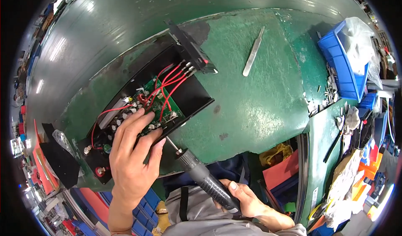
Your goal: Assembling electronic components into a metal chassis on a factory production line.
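A black open-topped electronics case (197, 95) lies at an angle on the green table. Inside it sits a green circuit board (151, 87) with red wires (167, 83) running to the far end panel (192, 49). My left hand (136, 156) reaches over the near wall, fingers bent down onto the components, thumb against the wall's outer side. Wrapped around the rear of a black electric screwdriver (203, 177) is my right hand (247, 198). The screwdriver's metal shaft points at the near wall beside my left thumb; its tip contact is hard to make out.
Metal tweezers (253, 54) lie on the table right of the case. At the far right stands a blue bin (341, 60) holding a clear plastic bag (358, 43), with small metal pieces (328, 91) scattered beside it. An open drawer (280, 173) is below the table's near edge.
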`<action>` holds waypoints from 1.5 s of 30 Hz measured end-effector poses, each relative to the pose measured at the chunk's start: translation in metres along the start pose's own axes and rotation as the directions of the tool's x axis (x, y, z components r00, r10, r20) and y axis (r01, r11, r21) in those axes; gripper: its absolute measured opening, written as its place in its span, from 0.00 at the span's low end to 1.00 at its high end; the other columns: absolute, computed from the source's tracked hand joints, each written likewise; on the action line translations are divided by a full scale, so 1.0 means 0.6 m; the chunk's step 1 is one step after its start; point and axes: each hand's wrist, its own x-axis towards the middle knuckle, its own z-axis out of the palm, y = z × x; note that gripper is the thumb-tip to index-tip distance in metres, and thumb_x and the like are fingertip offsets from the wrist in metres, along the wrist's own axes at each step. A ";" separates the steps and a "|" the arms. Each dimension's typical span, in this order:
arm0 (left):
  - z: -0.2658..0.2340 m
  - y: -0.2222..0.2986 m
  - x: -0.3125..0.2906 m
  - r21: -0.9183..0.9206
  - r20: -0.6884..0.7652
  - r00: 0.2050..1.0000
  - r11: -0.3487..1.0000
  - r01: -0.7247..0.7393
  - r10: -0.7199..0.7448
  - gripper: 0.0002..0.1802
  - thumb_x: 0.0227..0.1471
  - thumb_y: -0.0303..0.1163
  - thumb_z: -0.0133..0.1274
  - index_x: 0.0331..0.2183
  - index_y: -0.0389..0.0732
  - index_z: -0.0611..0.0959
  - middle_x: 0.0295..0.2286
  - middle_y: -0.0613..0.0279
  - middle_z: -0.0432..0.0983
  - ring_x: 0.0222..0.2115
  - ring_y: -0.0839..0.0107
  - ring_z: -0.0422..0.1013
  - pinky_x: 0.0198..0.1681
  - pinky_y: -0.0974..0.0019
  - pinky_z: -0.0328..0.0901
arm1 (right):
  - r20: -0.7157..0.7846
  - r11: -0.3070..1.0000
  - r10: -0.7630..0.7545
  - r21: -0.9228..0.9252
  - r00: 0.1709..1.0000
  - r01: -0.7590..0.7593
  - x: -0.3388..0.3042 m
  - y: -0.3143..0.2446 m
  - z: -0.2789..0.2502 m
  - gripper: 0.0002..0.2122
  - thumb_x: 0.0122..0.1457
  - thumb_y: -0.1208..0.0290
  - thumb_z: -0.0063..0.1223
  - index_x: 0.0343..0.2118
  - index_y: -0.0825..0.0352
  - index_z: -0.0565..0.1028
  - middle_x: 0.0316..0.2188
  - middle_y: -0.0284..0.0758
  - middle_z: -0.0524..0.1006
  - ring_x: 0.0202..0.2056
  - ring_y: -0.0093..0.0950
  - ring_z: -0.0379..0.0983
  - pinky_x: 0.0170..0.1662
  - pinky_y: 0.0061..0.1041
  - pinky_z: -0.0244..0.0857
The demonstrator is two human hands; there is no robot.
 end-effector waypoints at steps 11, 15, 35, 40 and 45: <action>0.001 0.002 0.000 0.037 0.002 1.000 0.999 0.004 -0.004 0.11 0.49 0.21 0.66 0.37 0.31 0.86 0.48 0.51 0.81 0.54 0.50 0.75 0.59 0.51 0.68 | 0.147 0.965 -0.005 0.259 0.989 -0.034 0.028 0.020 -0.003 0.36 0.74 0.39 0.33 0.64 0.73 0.66 0.33 0.36 0.78 0.30 0.23 0.74 0.34 0.24 0.71; 0.002 0.004 -0.002 0.100 0.024 1.000 0.995 -0.011 0.009 0.11 0.52 0.20 0.64 0.40 0.30 0.85 0.49 0.51 0.80 0.55 0.51 0.74 0.60 0.52 0.66 | 0.195 0.978 -0.037 0.208 0.980 -0.005 0.030 0.013 -0.007 0.37 0.73 0.37 0.33 0.63 0.72 0.67 0.33 0.37 0.78 0.30 0.23 0.74 0.34 0.23 0.71; -0.012 0.009 -0.017 0.109 -0.059 0.998 0.994 0.016 -0.010 0.18 0.51 0.20 0.66 0.45 0.34 0.83 0.54 0.52 0.77 0.59 0.52 0.71 0.62 0.54 0.63 | 0.033 0.966 -0.178 -0.182 0.983 0.181 0.010 0.008 0.014 0.35 0.76 0.42 0.30 0.66 0.73 0.64 0.32 0.35 0.78 0.32 0.22 0.73 0.40 0.24 0.69; -0.043 0.005 -0.056 0.156 -0.108 0.987 0.979 0.134 -0.118 0.17 0.50 0.21 0.67 0.44 0.35 0.83 0.56 0.52 0.76 0.60 0.51 0.69 0.63 0.53 0.62 | -0.024 0.855 -0.320 -0.439 0.947 0.278 -0.001 0.015 0.016 0.29 0.77 0.52 0.32 0.67 0.75 0.63 0.36 0.37 0.79 0.38 0.27 0.74 0.46 0.28 0.68; -0.049 -0.009 -0.074 0.265 -0.076 0.996 0.962 0.066 -0.048 0.14 0.48 0.23 0.68 0.37 0.35 0.83 0.55 0.52 0.74 0.59 0.48 0.70 0.61 0.49 0.63 | -0.017 0.803 -0.392 -0.493 0.920 0.334 0.001 0.025 0.026 0.27 0.77 0.54 0.35 0.66 0.75 0.63 0.37 0.41 0.79 0.37 0.28 0.74 0.44 0.29 0.68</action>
